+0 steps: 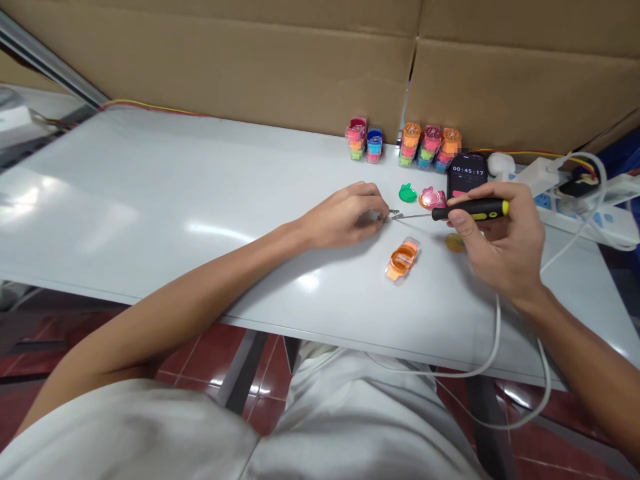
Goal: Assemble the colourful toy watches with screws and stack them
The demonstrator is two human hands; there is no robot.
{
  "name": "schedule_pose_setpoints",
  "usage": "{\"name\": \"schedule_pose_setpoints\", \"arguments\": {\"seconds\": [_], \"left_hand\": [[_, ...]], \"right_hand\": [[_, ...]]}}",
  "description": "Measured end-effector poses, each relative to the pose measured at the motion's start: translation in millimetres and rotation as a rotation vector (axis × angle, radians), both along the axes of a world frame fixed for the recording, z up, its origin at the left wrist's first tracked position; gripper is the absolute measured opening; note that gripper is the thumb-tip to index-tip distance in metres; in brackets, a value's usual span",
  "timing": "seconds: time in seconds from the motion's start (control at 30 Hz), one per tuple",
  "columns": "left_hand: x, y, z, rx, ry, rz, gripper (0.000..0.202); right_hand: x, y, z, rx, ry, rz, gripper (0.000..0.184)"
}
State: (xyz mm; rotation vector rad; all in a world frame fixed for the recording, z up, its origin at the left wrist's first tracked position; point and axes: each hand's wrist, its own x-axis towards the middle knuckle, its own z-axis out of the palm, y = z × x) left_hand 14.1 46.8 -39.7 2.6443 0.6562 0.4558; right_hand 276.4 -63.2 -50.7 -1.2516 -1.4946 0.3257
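Though mostly black, yellow-ended screwdriver [450, 212], thin-shafted

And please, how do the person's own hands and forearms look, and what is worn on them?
Left hand and right hand are ungloved. No watch, bracelet or sleeve shows on left forearm or right forearm.

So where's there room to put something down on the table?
Plenty on the left of the table, between the cardboard wall and the left forearm. A smaller patch lies between the orange piece and the front edge. It's crowded on the right: phone, power strip, white cable, and the right hand holding a screwdriver.
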Motion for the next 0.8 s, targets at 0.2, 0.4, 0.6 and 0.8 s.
{"name": "schedule_pose_setpoints", "arguments": {"seconds": [0.2, 0.4, 0.6, 0.8], "left_hand": [[2.4, -1.5, -3.5, 0.011, -0.011, -0.001, 0.028], [5.5, -2.2, -3.8, 0.020, -0.050, -0.035, 0.021], [6.7, -10.3, 8.4, -0.301, -0.155, 0.093, 0.014], [9.5, -25.4, 17.1, -0.558, -0.205, 0.149, 0.015]], "right_hand": [[-4.8, -5.1, 7.6, 0.068, -0.004, -0.002, 0.032], [-9.3, -7.1, 11.0, 0.079, 0.034, 0.030, 0.033], [-2.5, -1.0, 19.5, 0.168, 0.038, -0.020, 0.029], [6.9, 5.6, 22.2, 0.227, 0.030, -0.112, 0.025]]}}
